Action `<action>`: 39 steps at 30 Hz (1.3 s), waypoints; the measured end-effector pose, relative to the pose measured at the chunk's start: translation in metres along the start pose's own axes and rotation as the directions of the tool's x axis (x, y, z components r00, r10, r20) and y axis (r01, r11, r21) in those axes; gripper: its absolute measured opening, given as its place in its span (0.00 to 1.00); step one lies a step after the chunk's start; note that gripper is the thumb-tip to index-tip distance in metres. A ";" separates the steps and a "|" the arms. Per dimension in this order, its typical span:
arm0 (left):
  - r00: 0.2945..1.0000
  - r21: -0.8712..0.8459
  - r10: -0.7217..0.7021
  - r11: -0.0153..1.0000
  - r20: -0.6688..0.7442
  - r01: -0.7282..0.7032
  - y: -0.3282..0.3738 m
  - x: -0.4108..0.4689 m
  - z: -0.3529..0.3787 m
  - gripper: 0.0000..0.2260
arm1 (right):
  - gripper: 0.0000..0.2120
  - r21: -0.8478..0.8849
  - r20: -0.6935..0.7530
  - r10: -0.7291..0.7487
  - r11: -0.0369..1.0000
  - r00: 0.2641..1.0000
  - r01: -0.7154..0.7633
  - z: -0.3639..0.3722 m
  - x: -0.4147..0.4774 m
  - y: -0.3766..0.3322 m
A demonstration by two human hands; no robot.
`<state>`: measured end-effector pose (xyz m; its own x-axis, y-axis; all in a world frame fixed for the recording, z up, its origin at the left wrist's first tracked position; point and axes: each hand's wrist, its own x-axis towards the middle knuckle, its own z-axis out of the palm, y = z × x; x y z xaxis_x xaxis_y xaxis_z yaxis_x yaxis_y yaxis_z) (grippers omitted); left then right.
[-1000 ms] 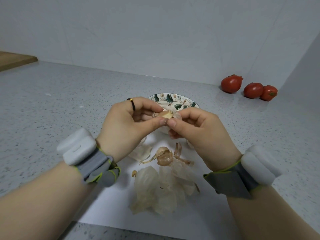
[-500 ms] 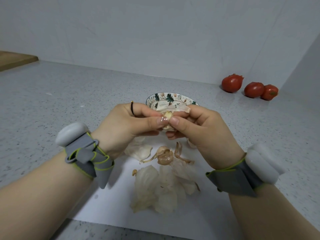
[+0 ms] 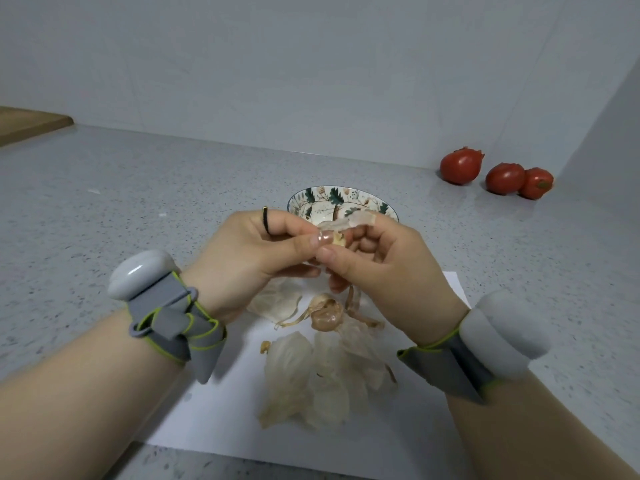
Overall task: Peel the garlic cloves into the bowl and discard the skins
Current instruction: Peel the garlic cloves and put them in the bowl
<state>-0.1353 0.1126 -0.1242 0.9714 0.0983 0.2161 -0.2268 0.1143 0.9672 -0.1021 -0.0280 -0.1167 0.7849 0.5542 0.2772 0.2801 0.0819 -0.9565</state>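
Mostly, fingers (image 3: 304,241) hide the pinched garlic clove (image 3: 340,239).

We are holding both forearms out in front, wrists angled inward so the hands meet. Our left hand (image 3: 242,258) and right hand (image 3: 388,268) are pinching one garlic clove (image 3: 337,239) between thumbs and curled fingers, thumb tips side by side.

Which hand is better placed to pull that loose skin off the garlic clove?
Probably the right hand: the loose skin runs up to its forefinger, while the left hand pinches the clove.
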 end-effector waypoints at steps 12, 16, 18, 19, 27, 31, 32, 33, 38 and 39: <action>0.991 -0.043 0.033 0.998 -0.130 -0.039 -0.002 0.001 0.006 0.04 | 0.09 -0.066 -0.031 -0.099 0.993 0.995 0.097 -0.001 0.003 0.005; 0.978 0.026 0.096 0.995 -0.184 -0.093 -0.001 0.001 0.007 0.05 | 0.10 -0.142 -0.066 -0.114 0.984 0.991 0.104 0.001 0.003 0.007; 0.967 0.052 0.123 0.992 -0.221 -0.114 -0.001 0.000 0.008 0.07 | 0.13 -0.184 -0.094 -0.146 0.975 0.985 0.127 0.002 0.003 0.007; 0.962 0.078 0.138 0.989 -0.234 -0.123 0.000 0.000 0.009 0.08 | 0.15 -0.206 -0.110 -0.163 0.969 0.980 0.138 0.002 0.004 0.007; 0.955 0.087 0.166 0.985 -0.246 -0.149 0.003 -0.001 0.013 0.11 | 0.13 -0.336 -0.165 -0.273 0.919 0.948 0.206 0.003 0.003 0.009; 0.954 0.051 0.134 0.991 -0.269 -0.124 0.002 0.000 0.011 0.11 | 0.15 -0.451 -0.203 -0.363 0.859 0.909 0.243 0.004 0.003 0.008; 0.954 0.045 0.126 0.992 -0.272 -0.118 0.002 0.000 0.011 0.11 | 0.14 -0.457 -0.206 -0.367 0.856 0.907 0.242 0.004 0.003 0.007; 0.955 0.050 0.123 0.992 -0.271 -0.114 0.002 0.000 0.010 0.11 | 0.14 -0.459 -0.206 -0.367 0.855 0.907 0.242 0.003 0.003 0.007; 0.959 0.180 0.138 0.979 -0.249 -0.094 0.004 -0.001 0.008 0.12 | 0.12 -0.393 -0.201 -0.324 0.891 0.925 0.227 0.002 0.001 0.003; 0.957 0.196 0.135 0.977 -0.257 -0.085 0.004 0.000 0.007 0.13 | 0.12 -0.339 -0.233 -0.299 0.917 0.925 0.210 0.000 0.001 0.002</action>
<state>-0.1358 0.1061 -0.1197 0.8808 0.3639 0.3028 -0.2904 -0.0900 0.9527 -0.1008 -0.0276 -0.1188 0.7717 0.2951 0.5634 0.6092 -0.0889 -0.7880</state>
